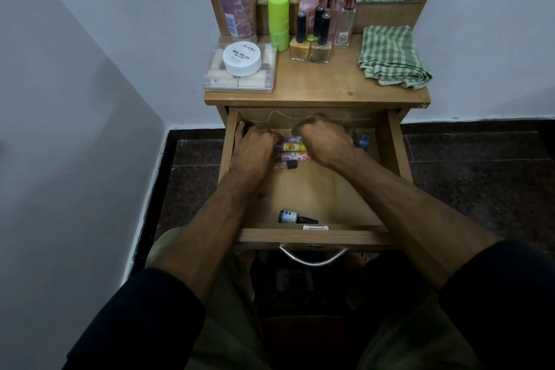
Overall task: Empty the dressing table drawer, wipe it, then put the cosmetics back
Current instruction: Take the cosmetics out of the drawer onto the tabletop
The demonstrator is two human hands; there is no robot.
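Drawer (393, 144) of light brown wood, pulled out toward the person, steel handle (313, 257) at 6 o'clock. Both hands reach into its back half. Left hand (255, 149) lies knuckles-up at the back-left corner, fingers curled down over small items — whether it grips one, cannot tell. Right hand (322, 141) sits just at 3 o'clock of it, fingers bent under and hidden; grip cannot be told either. Between the two hands: a row of small printed lip-balm tubes (292, 147), pink and yellow, lying flat. Black-capped tube (286, 165) just below them, touching the left hand. Blue packet (363, 141) at 3 o'clock of the right hand. Small dark dropper bottle (295, 217) lies on its side near the drawer front, well apart from both hands. On the tabletop — folded green checked cloth (390, 57) at 1 o'clock, white nail-polish-remover tub (241, 58) at 11 o'clock.
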